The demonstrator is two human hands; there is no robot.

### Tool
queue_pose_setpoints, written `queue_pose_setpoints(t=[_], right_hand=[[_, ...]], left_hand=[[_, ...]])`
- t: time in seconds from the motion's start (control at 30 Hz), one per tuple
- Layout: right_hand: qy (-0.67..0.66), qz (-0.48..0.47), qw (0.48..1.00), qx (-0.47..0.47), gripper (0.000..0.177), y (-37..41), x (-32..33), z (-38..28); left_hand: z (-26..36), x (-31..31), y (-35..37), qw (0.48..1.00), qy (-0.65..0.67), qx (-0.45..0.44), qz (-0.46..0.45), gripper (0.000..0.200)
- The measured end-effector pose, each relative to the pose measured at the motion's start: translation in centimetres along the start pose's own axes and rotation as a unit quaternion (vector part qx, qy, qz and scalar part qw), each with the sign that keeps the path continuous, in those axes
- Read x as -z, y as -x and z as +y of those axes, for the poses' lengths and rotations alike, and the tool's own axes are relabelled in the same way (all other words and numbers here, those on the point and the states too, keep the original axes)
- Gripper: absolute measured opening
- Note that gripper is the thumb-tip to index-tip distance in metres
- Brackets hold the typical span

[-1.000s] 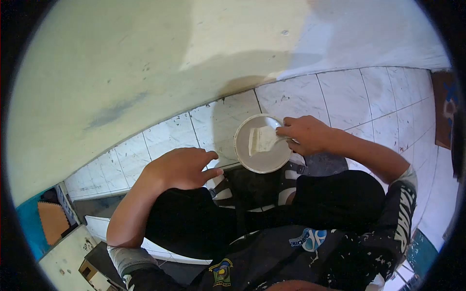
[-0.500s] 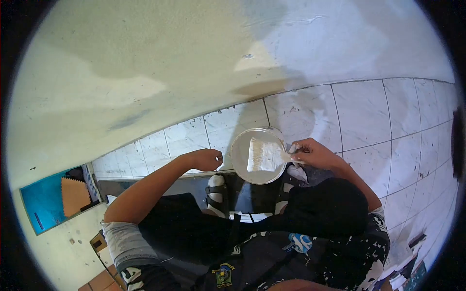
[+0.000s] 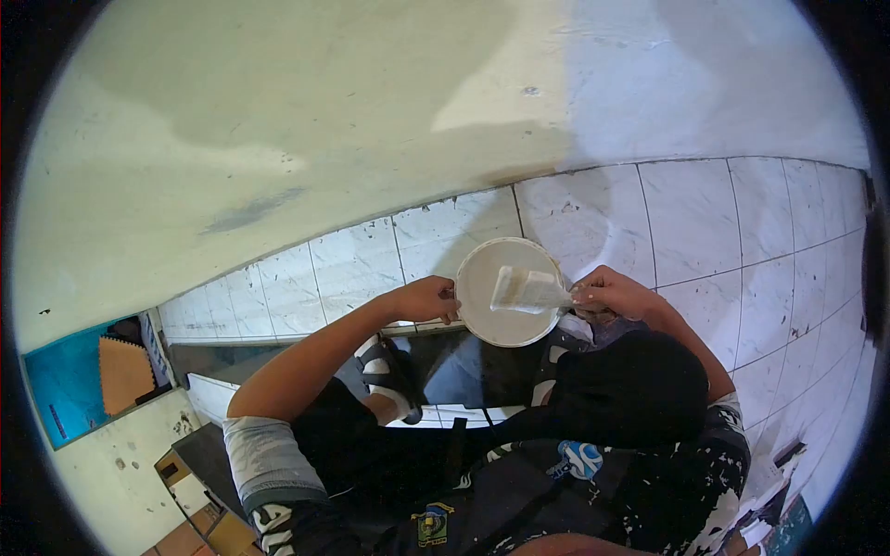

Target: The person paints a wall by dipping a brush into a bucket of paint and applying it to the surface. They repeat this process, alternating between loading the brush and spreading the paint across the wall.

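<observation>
A round white paint bucket (image 3: 471,324) stands between my feet and the wall, with pale paint inside. My right hand (image 3: 612,295) is closed round the handle of a wide paintbrush (image 3: 533,291) at the bucket's right side. The brush head lies over the bucket's opening, its bristles coated white and pointing left. My left hand (image 3: 426,300) is at the bucket's left rim, fingers curled against it; the fingertips are partly hidden.
The painted wall (image 3: 324,102) rises ahead, yellowish at left and whiter at right. White tiles (image 3: 691,222) run along its foot. My sandalled foot (image 3: 385,375) is near the bucket on a dark floor strip (image 3: 454,361). A blue panel (image 3: 60,389) is at far left.
My left hand has moved right and reached the bucket's rim. The brush in my right hand has turned and now shows a narrower side. My left foot has shifted left; the camera view has shifted slightly.
</observation>
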State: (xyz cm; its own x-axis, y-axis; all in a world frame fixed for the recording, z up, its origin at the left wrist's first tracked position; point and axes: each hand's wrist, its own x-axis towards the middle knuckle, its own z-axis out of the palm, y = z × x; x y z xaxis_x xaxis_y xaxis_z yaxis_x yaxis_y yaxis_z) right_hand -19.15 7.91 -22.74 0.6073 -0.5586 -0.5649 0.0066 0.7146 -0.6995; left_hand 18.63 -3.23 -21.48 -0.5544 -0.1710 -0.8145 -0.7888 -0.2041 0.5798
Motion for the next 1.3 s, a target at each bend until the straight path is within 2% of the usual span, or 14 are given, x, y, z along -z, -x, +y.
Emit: queue_pose_setpoints(t=[0.23,0.37,0.43,0.67,0.7,0.8,0.87,0.9,0.93,1.03,1.07,1.1,1.13,1.3], right_hand=[[-0.088,0.058,0.992,0.074,0.031,0.6,-4.0,-1.7],[-0.112,0.047,0.989,0.083,0.024,0.4,-4.9,0.3],[-0.183,0.178,0.965,0.066,0.023,0.5,-6.9,0.8],[-0.119,0.284,0.941,0.144,0.026,-0.9,-13.1,-1.6],[-0.123,0.256,0.947,0.148,0.026,-1.0,-12.8,-1.4],[-0.157,0.240,0.940,0.188,0.028,-0.7,-15.2,-2.6],[-0.204,0.233,0.923,0.228,0.028,-0.2,-17.8,-4.5],[-0.118,0.273,0.923,0.245,0.028,0.2,-18.9,-5.6],[-0.084,0.296,0.913,0.267,0.032,0.7,-20.1,-6.6],[-0.076,0.339,0.905,0.245,0.043,4.6,-23.9,-11.5],[-0.045,0.411,0.880,0.234,0.042,5.4,-24.3,-11.6],[-0.067,0.375,0.899,0.217,0.038,6.5,-24.4,-12.3],[-0.075,0.415,0.886,0.194,0.035,6.9,-24.0,-11.8],[-0.075,0.465,0.859,0.199,0.024,3.5,-17.5,-7.4]], left_hand=[[-0.5,0.4,1.5,0.995,-0.033,-0.014,0.092,0.028],[-2.9,3.3,2.8,0.996,-0.037,-0.021,0.078,0.029],[-4.0,5.0,3.5,0.995,-0.067,-0.026,0.071,0.029],[-7.0,9.1,5.6,0.991,-0.127,-0.027,-0.017,0.024],[-7.5,9.8,6.0,0.990,-0.135,-0.036,-0.024,0.024],[-9.3,11.9,6.9,0.889,-0.434,-0.064,-0.134,0.025],[-15.3,13.1,2.3,0.803,-0.496,-0.079,-0.322,0.024],[-18.9,13.3,0.0,0.743,-0.515,-0.104,-0.415,0.024],[-19.1,12.2,0.5,0.729,-0.538,-0.071,-0.417,0.024],[-16.2,9.7,3.5,0.709,-0.560,0.019,-0.428,0.035],[-16.2,9.6,3.7,0.709,-0.535,0.096,-0.449,0.041],[-15.9,9.7,3.6,0.706,-0.509,0.172,-0.462,0.048],[-16.1,10.2,3.3,0.708,-0.513,0.151,-0.462,0.063],[-9.0,12.5,9.5,0.747,-0.490,0.120,-0.432,0.068]])
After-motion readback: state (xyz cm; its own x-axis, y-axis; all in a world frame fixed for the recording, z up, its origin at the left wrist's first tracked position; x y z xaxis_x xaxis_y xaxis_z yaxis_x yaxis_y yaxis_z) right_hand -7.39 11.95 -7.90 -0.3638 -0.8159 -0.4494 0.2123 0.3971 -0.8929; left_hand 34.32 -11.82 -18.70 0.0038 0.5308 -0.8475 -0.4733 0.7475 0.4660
